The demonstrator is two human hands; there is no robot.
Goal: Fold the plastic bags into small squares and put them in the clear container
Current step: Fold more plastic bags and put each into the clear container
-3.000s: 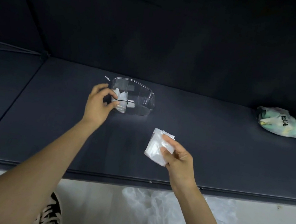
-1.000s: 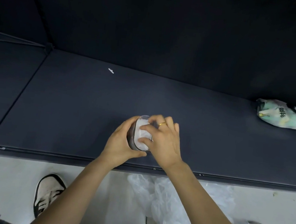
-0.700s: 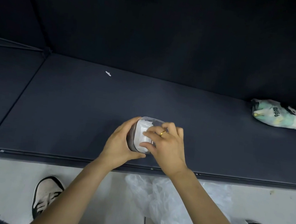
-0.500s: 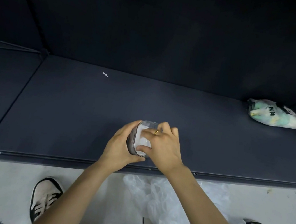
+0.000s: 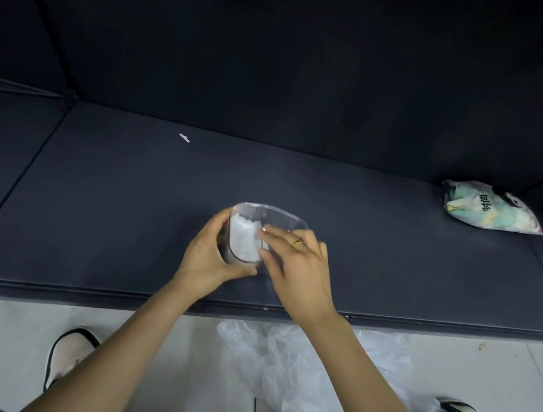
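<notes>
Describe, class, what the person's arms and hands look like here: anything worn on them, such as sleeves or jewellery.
Both forearms are bare, with no sleeves in view. The left hand wears nothing that shows. The right hand has a gold ring on one finger. No watch, glove or bracelet shows on either wrist.

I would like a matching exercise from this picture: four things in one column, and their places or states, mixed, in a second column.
Things:
1. clear container
2. printed bag
3. loose plastic bags
4. gold ring

Places or states:
A. far right on the dark surface
B. on the right hand
C. on the floor between the shoes
D. gripped by the left hand, white folded plastic inside

Pairs: 1-D, 2-A, 3-C, 4-B
</notes>
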